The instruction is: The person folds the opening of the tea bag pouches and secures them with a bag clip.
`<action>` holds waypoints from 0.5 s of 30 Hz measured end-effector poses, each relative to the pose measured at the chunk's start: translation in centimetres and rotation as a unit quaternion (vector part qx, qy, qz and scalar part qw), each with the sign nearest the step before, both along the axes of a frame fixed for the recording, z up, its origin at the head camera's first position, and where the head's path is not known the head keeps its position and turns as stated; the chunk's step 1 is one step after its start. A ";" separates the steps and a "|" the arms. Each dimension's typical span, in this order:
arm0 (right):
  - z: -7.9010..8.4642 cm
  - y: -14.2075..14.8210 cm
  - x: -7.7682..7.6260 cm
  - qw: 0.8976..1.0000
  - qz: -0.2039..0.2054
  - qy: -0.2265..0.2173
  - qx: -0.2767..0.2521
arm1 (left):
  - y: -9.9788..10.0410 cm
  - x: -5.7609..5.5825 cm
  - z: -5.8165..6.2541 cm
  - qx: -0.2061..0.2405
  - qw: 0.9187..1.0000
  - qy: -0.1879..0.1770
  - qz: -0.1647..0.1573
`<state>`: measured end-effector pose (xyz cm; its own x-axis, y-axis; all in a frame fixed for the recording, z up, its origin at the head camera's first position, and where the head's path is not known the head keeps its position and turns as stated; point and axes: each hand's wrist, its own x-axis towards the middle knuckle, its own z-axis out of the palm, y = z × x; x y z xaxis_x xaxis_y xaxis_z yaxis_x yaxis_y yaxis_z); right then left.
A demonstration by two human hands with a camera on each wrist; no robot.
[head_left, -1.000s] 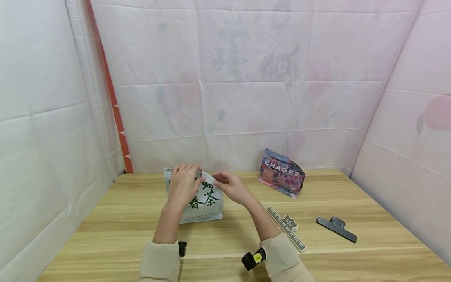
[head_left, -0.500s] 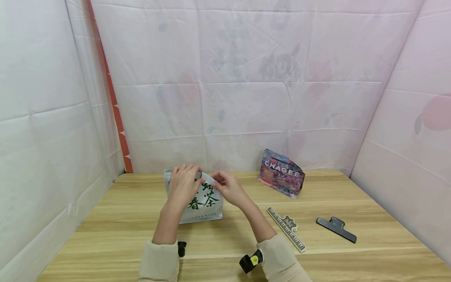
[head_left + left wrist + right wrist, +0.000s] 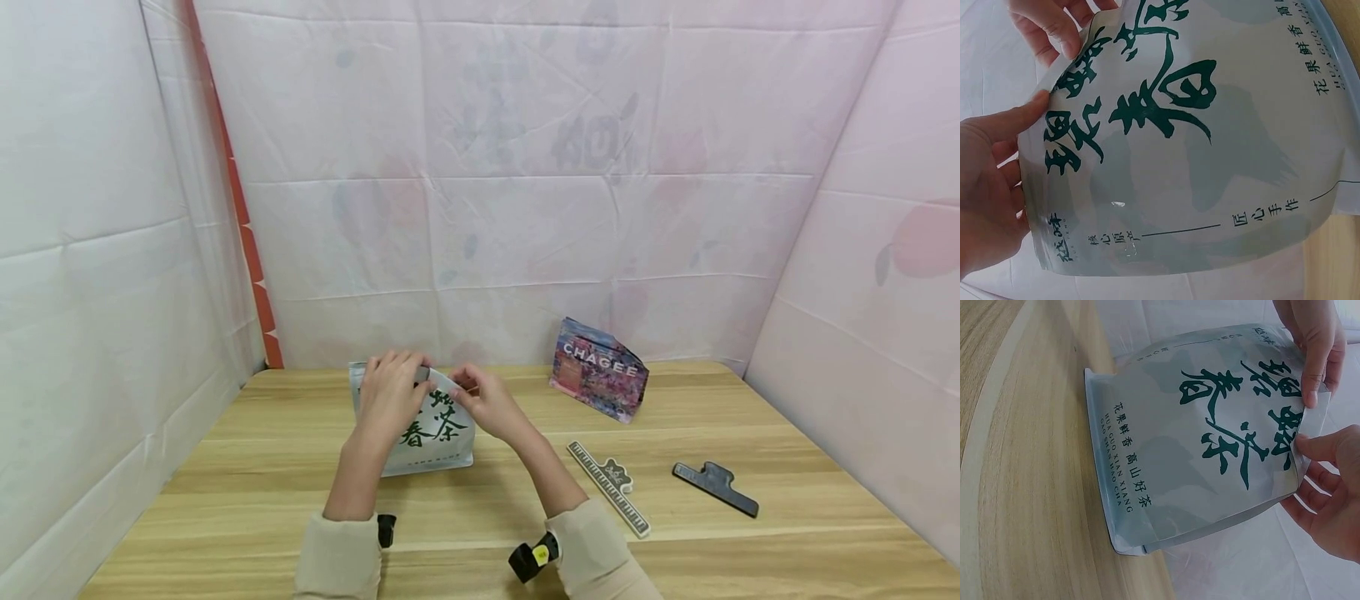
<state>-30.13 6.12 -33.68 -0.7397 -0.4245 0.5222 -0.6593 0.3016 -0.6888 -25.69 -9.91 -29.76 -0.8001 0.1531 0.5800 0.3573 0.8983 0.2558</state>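
Observation:
A pale grey-green tea pouch [image 3: 427,457] with large dark green characters stands on the table, held at its top edge by both hands. My left hand [image 3: 386,396] covers the upper left of the pouch in the head view. In the left wrist view its thumb presses the printed front near the top edge, with the other fingers behind. My right hand [image 3: 1335,487] pinches the top edge at the other corner, thumb on the front and fingers at the back. Between the two thumbs, the top edge is bent in the right wrist view.
A colourful CHAGEE bag [image 3: 600,371] stands at the back right of the wooden table [image 3: 262,500]. Nearer lie a white ruler-like clip [image 3: 609,487] and a dark grey clip [image 3: 716,487]. White cloth walls [image 3: 525,208] enclose the table at the back and sides.
Over the last second my right hand has shifted very slightly left at the pouch's top edge. The left hand and the pouch stay nearly still.

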 end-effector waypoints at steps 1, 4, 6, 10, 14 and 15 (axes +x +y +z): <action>-0.1 0.0 -0.1 1.000 -0.001 0.003 0.002 | 0.0 0.1 0.1 -0.001 1.000 -0.004 -0.001; -0.1 0.1 -0.2 1.000 -0.005 0.004 0.006 | -0.2 0.2 0.2 -0.005 1.000 -0.013 -0.004; -0.1 0.1 -0.1 1.000 -0.007 0.003 0.009 | -0.2 0.3 0.3 -0.008 1.000 -0.013 -0.006; 0.0 0.1 -0.1 1.000 -0.010 0.003 0.012 | -0.2 0.4 0.3 -0.006 1.000 -0.005 -0.007; 0.1 0.1 0.0 1.000 -0.012 0.005 0.013 | 0.1 0.2 0.1 0.000 1.000 0.011 0.004; 0.1 0.1 0.0 1.000 -0.012 0.005 0.013 | 0.1 0.2 0.1 0.000 1.000 0.016 0.010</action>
